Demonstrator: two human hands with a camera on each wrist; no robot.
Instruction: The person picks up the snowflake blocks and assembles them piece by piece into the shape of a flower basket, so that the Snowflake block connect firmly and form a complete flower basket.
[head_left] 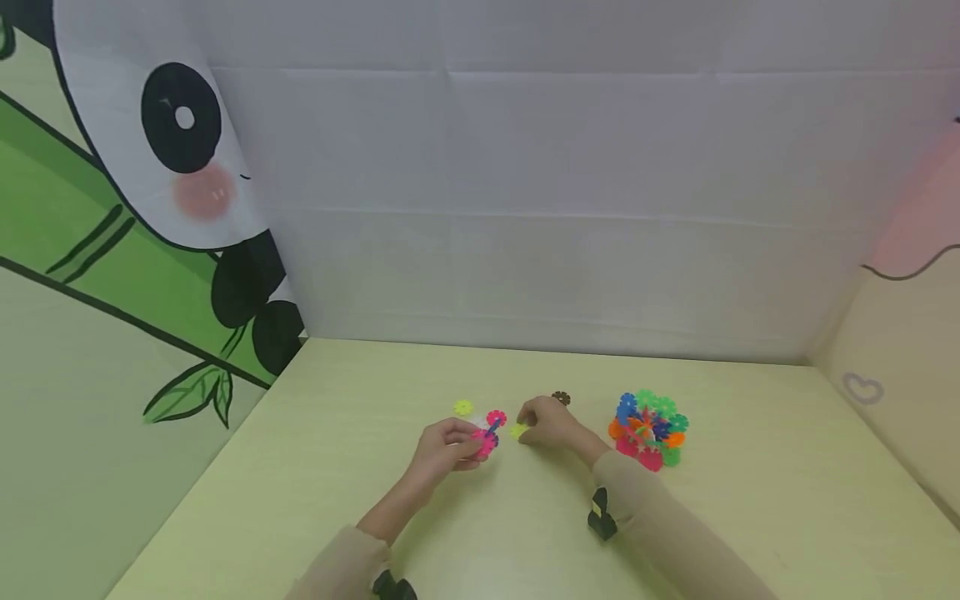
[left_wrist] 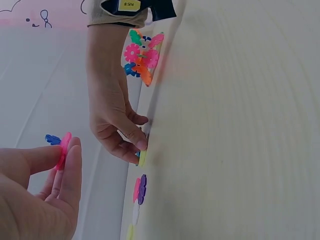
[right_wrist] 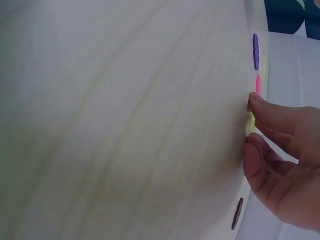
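Note:
My left hand (head_left: 444, 446) pinches a pink flower-shaped plastic piece (left_wrist: 64, 150) between thumb and fingers, raised over the table. A blue piece (left_wrist: 52, 139) is joined to it and sticks out at an angle. My right hand (head_left: 553, 423) is at the table, thumb and fingertips gripping a yellow flower-shaped piece (right_wrist: 251, 122) by its edges. Close by on the table lie a purple piece (right_wrist: 256, 52) and another pink piece (right_wrist: 258, 84). In the left wrist view a white piece (left_wrist: 135, 213) lies beside these.
Right of my right hand is a pile of mixed flower-shaped pieces (head_left: 648, 429) in blue, green, orange and pink. A brown piece (head_left: 561, 398) lies just behind that hand. Another yellow piece (head_left: 463, 407) lies beyond my left hand. A white wall (head_left: 570, 275) rises behind the table.

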